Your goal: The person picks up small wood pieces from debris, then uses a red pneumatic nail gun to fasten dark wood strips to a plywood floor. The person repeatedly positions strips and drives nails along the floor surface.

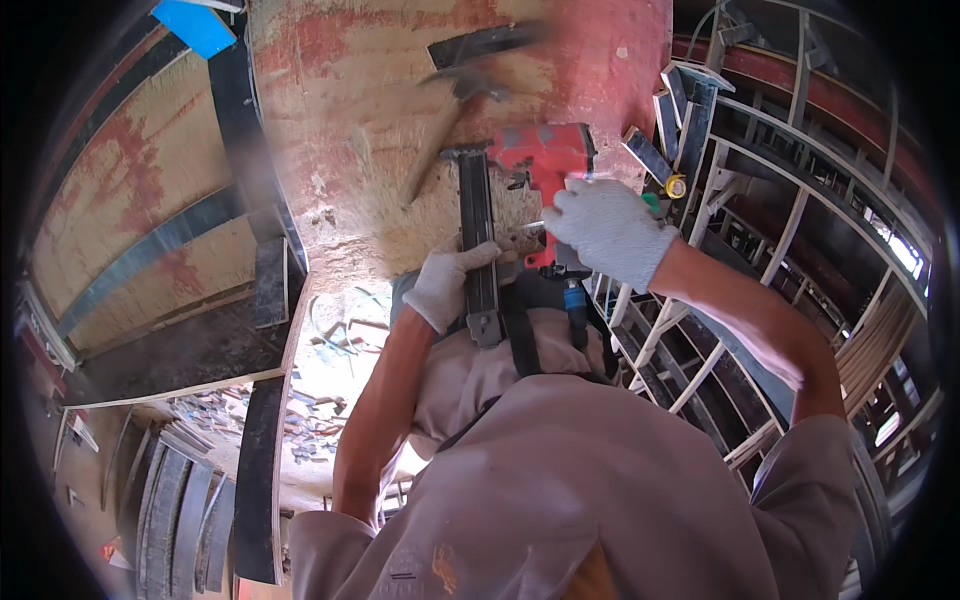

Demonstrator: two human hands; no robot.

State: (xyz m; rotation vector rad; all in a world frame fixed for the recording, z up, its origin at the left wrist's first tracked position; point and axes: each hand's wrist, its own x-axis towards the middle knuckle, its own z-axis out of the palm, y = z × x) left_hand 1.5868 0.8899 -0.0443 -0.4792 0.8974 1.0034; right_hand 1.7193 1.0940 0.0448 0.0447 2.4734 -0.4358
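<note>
A red and black nail gun (pixel 543 150) lies on the worn board in front of my body, its long dark magazine (pixel 478 200) pointing back toward me. My left hand (pixel 448 280), in a white knit glove, is closed around the magazine near its lower end. My right hand (pixel 612 232), gloved alike, curls at the red handle, with its fingertips partly hidden. A thin shiny piece shows beside those fingers, too small to name. From the bottom of the handle runs a blue hose fitting (pixel 575 298). Left of the gun lies a hammer (pixel 440 135) with a wooden handle, slightly blurred.
The scuffed red and tan board (pixel 350 110) spreads ahead. A dark wood strip (pixel 485 45) lies on it. At its right edge stand short wood blocks and a yellow tape roll (pixel 676 186). Curved wooden frames (pixel 780 240) rise at right. Curved panels (pixel 180 510) lean at lower left, near scattered offcuts (pixel 325 410).
</note>
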